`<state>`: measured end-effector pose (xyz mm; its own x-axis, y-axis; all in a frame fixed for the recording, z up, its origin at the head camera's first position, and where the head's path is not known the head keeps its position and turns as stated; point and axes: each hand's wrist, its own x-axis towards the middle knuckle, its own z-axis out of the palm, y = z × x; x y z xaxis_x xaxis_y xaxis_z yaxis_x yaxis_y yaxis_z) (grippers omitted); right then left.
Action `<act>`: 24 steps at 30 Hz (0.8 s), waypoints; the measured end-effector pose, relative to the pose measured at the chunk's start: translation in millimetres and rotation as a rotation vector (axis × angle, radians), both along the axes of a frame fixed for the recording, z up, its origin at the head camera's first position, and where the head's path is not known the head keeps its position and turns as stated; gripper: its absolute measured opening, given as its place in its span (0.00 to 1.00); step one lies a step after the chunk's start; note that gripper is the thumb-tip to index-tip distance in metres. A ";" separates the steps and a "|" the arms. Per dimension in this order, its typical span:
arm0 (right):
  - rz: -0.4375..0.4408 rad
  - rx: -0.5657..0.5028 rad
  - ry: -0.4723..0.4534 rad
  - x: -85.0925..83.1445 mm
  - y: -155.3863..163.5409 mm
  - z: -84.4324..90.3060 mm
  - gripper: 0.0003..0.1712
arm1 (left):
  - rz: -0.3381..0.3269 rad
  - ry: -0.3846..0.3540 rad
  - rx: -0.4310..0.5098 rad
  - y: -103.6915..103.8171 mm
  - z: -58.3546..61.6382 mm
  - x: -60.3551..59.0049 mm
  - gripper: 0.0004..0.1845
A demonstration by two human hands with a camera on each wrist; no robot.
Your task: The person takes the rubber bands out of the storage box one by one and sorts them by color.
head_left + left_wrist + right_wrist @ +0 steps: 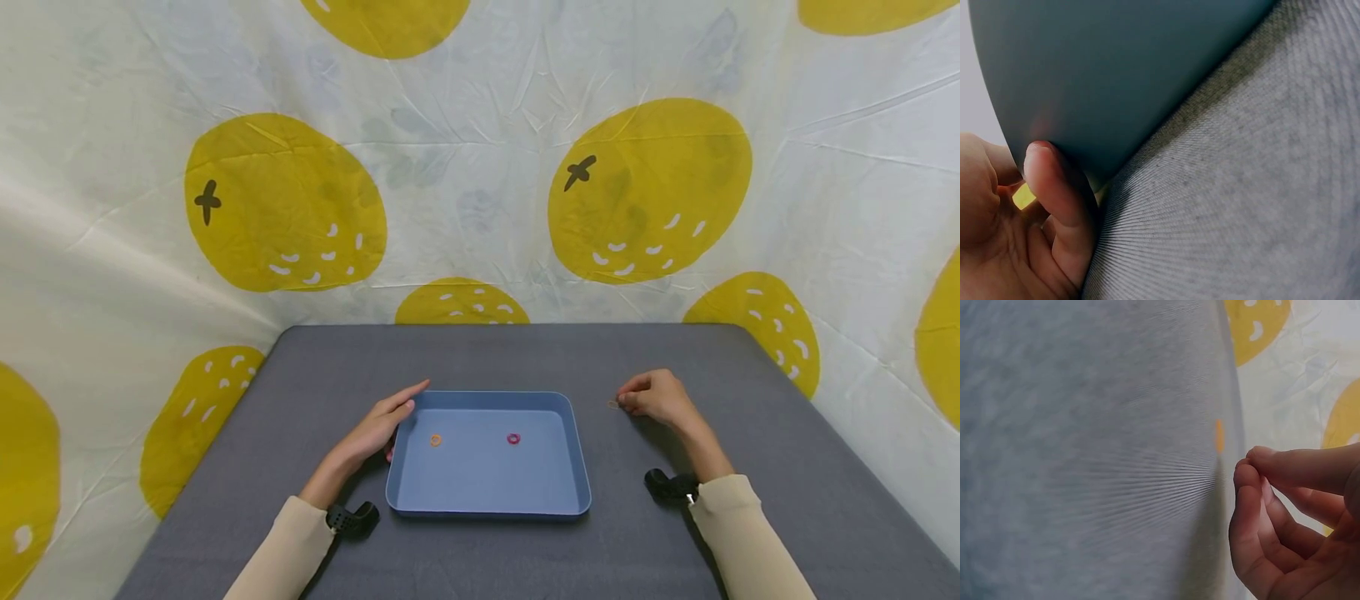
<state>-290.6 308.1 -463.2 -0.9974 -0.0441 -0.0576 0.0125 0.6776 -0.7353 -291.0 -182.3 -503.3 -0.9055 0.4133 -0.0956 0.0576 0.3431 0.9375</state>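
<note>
While the left hand (375,429) rests with straight fingers against the blue tray's (577,467) 9 o'clock wall, the right hand (660,397) is nearer the small ring (612,405), which lies on the grey table (750,517) just at 9 o'clock of its curled, empty fingertips (1249,476).

A grey cloth-covered bench (487,358) fills the lower middle of the frame. Behind it and along both sides hangs a creased white fabric backdrop (480,167) printed with large yellow fruit shapes and faint grey leaves. The light is soft and even.
</note>
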 end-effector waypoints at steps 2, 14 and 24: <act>-0.006 0.010 0.010 0.3 -0.4 3.2 0.10 | -0.002 0.000 0.000 -0.7 -0.7 0.0 0.25; 0.016 0.017 0.083 9.7 -13.7 34.1 0.15 | -0.006 0.001 -0.002 -1.4 2.0 1.9 0.25; 0.059 0.028 0.144 19.2 -34.4 59.4 0.12 | 0.002 -0.002 0.010 -1.1 1.5 1.3 0.25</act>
<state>-271.4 273.6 -403.8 -0.9912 -0.1031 0.0835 -0.1318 0.6943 -0.7076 -289.7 -183.4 -501.8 -0.9063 0.4121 -0.0935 0.0548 0.3340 0.9410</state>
